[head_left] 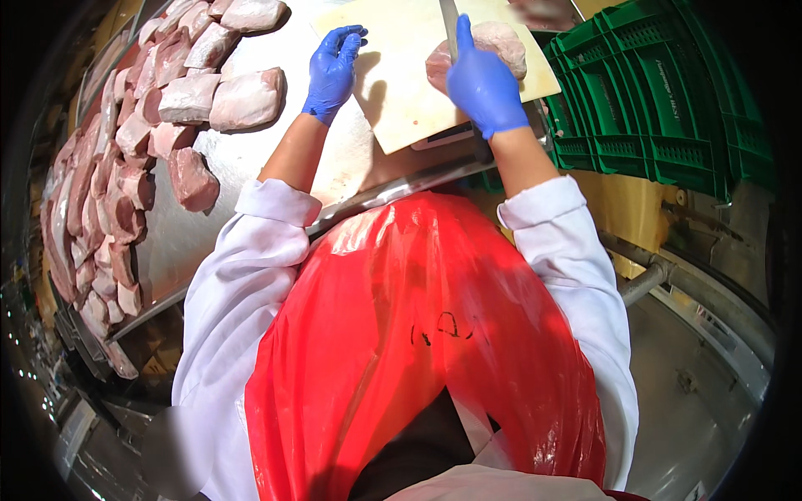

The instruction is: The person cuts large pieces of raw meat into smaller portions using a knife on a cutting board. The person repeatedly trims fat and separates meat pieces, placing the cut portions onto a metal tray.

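My right hand (483, 88), in a blue glove, grips a knife (449, 25) with the index finger laid along it. The blade is over a pale pink piece of meat (507, 48) on the cream cutting board (409, 108); whether it touches the meat I cannot tell. My left hand (332, 71), also gloved in blue, is raised at the board's left edge, fingers loosely bent and holding nothing, apart from the meat. My palm's shadow falls on the board.
Several meat cuts (246, 98) cover the left of the steel table (167, 246). Green plastic crates (668, 150) stand at the right. A metal rail (656, 280) runs below them. My red plastic apron (418, 275) is against the table's front edge.
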`<state>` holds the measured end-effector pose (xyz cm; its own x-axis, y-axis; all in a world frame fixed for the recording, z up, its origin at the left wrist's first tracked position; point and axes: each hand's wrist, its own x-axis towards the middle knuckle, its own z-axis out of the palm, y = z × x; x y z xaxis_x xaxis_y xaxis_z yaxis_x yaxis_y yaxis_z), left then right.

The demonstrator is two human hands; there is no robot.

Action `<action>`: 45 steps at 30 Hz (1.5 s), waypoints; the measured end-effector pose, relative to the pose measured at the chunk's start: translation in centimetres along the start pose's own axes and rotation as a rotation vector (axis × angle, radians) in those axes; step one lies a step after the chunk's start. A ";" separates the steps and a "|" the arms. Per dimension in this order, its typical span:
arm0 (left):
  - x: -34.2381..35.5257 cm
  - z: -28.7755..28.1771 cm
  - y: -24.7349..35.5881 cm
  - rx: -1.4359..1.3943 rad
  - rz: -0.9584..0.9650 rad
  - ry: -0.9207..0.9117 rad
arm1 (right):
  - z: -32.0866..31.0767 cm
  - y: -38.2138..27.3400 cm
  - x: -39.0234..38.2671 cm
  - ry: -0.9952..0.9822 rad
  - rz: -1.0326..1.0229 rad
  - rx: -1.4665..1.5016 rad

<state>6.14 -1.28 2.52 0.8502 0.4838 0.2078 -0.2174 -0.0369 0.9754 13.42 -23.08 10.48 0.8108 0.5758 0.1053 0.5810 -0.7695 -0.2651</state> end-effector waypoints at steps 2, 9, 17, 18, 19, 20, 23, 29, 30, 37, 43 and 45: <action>0.4 -1.0 -0.6 0.050 0.012 -0.004 | -0.7 -1.4 -2.7 -0.134 0.037 -0.020; 1.9 -0.6 -2.3 0.082 0.012 0.019 | -4.1 -1.5 -18.5 -0.364 0.178 0.091; 1.1 7.9 1.1 0.732 0.089 -0.221 | -5.2 -0.3 -15.3 0.052 0.294 0.430; 1.6 8.0 0.9 0.766 0.043 -0.237 | -4.4 -0.2 -13.7 0.096 0.278 0.398; 2.0 7.3 1.1 0.742 -0.028 -0.287 | -3.3 -0.1 -12.0 0.142 0.261 0.375; 2.3 6.6 0.8 0.705 -0.066 -0.311 | -2.6 -0.6 -10.1 0.165 0.227 0.356; 1.8 5.8 0.8 0.615 -0.115 -0.324 | -0.3 -2.6 -3.8 0.103 0.222 0.148; 1.2 4.5 -0.7 0.638 -0.023 -0.219 | 0.3 -4.2 -6.0 -0.246 0.081 -0.140; 1.1 4.0 -1.1 0.664 -0.001 -0.207 | -0.6 -4.6 -8.6 -0.340 0.097 -0.152; 0.9 0.8 -0.6 0.775 0.046 -0.117 | -4.4 2.5 -21.1 -0.256 0.039 0.136; 0.0 1.6 -0.2 0.649 0.166 0.162 | -1.7 7.9 -9.9 0.147 -0.155 0.287; -0.5 2.0 -0.1 0.554 0.195 0.280 | -0.2 8.0 -6.1 0.205 -0.259 0.259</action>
<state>6.66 -3.29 2.41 0.6465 0.6296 0.4308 -0.0117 -0.5565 0.8308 13.18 -32.80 7.92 0.6528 0.6541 0.3821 0.7516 -0.4964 -0.4343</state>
